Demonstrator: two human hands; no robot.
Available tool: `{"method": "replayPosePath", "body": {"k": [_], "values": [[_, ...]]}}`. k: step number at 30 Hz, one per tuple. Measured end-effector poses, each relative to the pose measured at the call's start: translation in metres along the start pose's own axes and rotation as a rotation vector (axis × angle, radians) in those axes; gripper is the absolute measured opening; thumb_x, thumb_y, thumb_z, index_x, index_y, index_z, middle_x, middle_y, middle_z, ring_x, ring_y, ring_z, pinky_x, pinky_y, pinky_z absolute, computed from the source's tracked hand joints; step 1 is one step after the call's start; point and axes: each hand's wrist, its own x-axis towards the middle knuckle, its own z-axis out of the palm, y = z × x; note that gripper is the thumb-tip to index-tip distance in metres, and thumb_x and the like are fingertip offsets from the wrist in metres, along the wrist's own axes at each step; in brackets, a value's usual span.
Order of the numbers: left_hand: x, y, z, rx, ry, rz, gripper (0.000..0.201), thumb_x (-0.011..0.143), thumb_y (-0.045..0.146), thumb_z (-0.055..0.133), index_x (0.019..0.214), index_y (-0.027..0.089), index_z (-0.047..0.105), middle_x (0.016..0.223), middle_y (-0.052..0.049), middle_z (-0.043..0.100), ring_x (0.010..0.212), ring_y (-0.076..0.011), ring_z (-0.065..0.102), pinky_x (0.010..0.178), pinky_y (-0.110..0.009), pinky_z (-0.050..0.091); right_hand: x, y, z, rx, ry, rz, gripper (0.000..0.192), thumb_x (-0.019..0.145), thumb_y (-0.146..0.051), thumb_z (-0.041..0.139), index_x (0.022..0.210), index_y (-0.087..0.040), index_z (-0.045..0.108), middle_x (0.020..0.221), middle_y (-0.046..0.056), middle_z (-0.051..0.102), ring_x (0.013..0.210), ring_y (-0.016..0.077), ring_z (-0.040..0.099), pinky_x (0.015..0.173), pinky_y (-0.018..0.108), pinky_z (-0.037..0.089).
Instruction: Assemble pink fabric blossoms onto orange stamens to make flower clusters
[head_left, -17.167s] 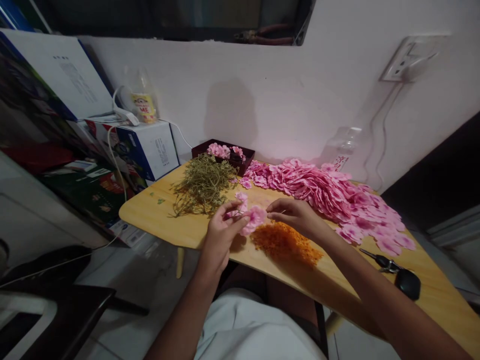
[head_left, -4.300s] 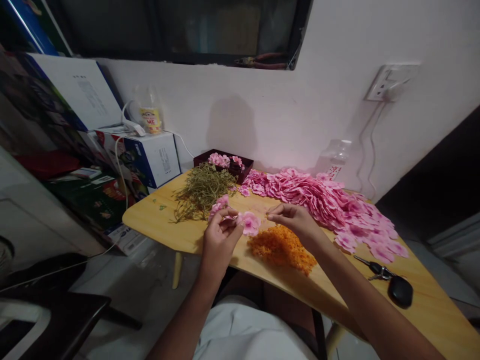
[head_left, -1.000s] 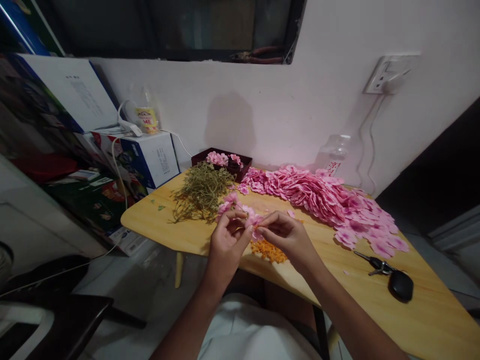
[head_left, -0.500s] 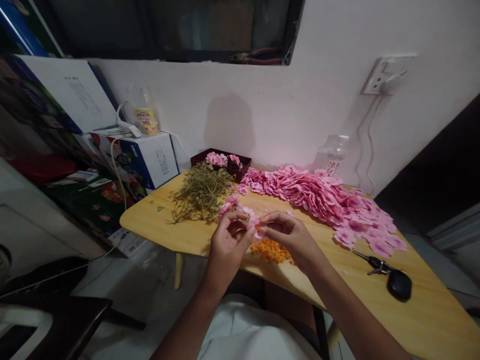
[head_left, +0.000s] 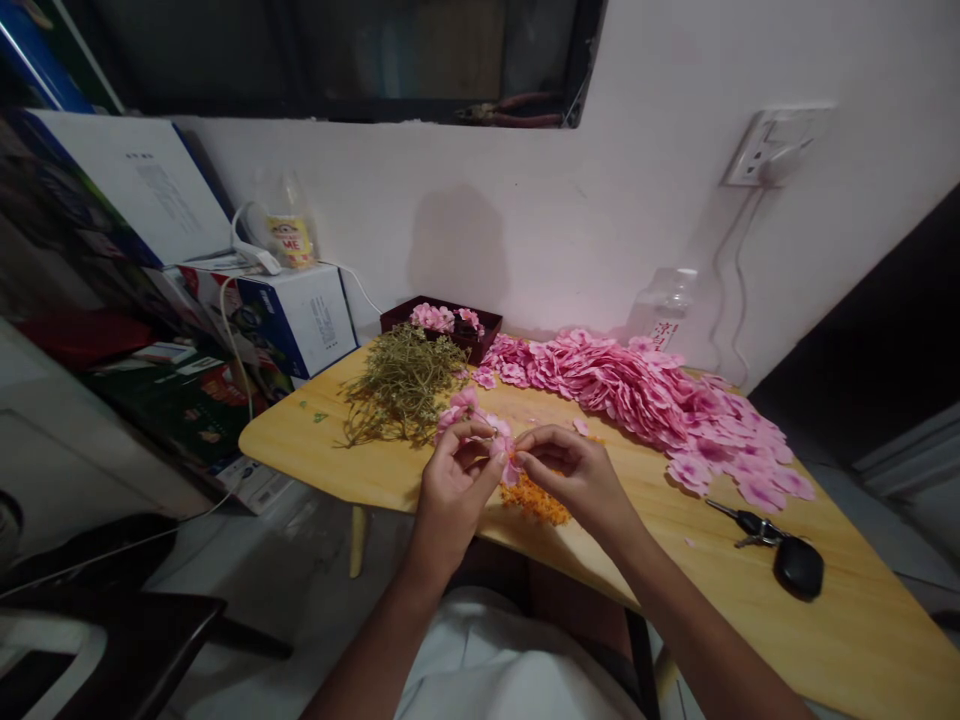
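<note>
Between thumb and fingers, my left hand (head_left: 456,490) grips a pink artificial flower (head_left: 507,465) at the front of the table, with more pink petals showing above the knuckles. My right hand (head_left: 576,472) is closed in a pinch at this flower's centre, on a small orange piece too tiny to make out well. Below both hands lies a heap of small orange flower centres (head_left: 534,500). Dry-looking green stems (head_left: 401,385) are bunched just beyond my left hand. Behind my right hand, a long pile of pink fabric petals (head_left: 622,385) stretches to the right.
At the table's back stands a dark tray (head_left: 480,342) with pink flowers inside. A clear bottle (head_left: 664,310) is behind the petals. Car keys (head_left: 795,568) lie on the right. Stacked boxes (head_left: 307,320) with a power cord stand to the left.
My right hand has shifted slightly left, closer to the flower, its fingertips now meeting at the flower's centre. My left hand has hardly moved.
</note>
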Motion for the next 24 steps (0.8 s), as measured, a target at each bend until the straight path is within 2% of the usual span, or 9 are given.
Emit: {"method": "replayPosePath", "body": {"k": [6,11,19,24], "values": [[0.0022,-0.0031,-0.0026,0.002,-0.011,-0.020,0.029,0.067,0.020,0.072,0.091,0.018,0.055,0.091,-0.001,0.058,0.081,-0.0108,0.058,0.068,-0.019,0.047,0.0017,0.0022,0.0022,0.155,0.038,0.103,0.023,0.064,-0.037,0.077,0.073,-0.018,0.066,0.074,0.003,0.067,0.069,0.0143,0.062,0.067,0.027,0.052],[0.0031,-0.0032,-0.0033,0.021,-0.016,-0.016,0.030,0.067,0.023,0.073,0.090,0.018,0.055,0.086,0.000,0.057,0.077,-0.0105,0.056,0.067,-0.019,0.046,0.0018,-0.0023,0.0029,0.179,0.042,0.140,0.025,0.062,-0.038,0.078,0.069,-0.019,0.065,0.084,0.005,0.069,0.076,0.0157,0.063,0.069,0.027,0.052],[0.0026,-0.0022,-0.0028,0.007,-0.031,-0.035,0.030,0.066,0.022,0.073,0.090,0.018,0.055,0.089,0.000,0.057,0.080,-0.0102,0.055,0.071,-0.020,0.046,0.0064,-0.0017,-0.0035,0.288,-0.059,0.237,0.022,0.063,-0.034,0.078,0.068,-0.017,0.065,0.066,-0.001,0.063,0.059,0.0097,0.057,0.060,0.022,0.048],[0.0022,-0.0026,-0.0029,0.020,-0.038,-0.037,0.030,0.067,0.022,0.073,0.091,0.018,0.054,0.087,0.000,0.056,0.077,-0.0101,0.054,0.069,-0.020,0.046,0.0047,-0.0053,-0.0001,0.202,-0.017,0.177,0.021,0.063,-0.032,0.078,0.067,-0.017,0.064,0.066,0.000,0.065,0.060,0.0106,0.059,0.061,0.022,0.050]]}}
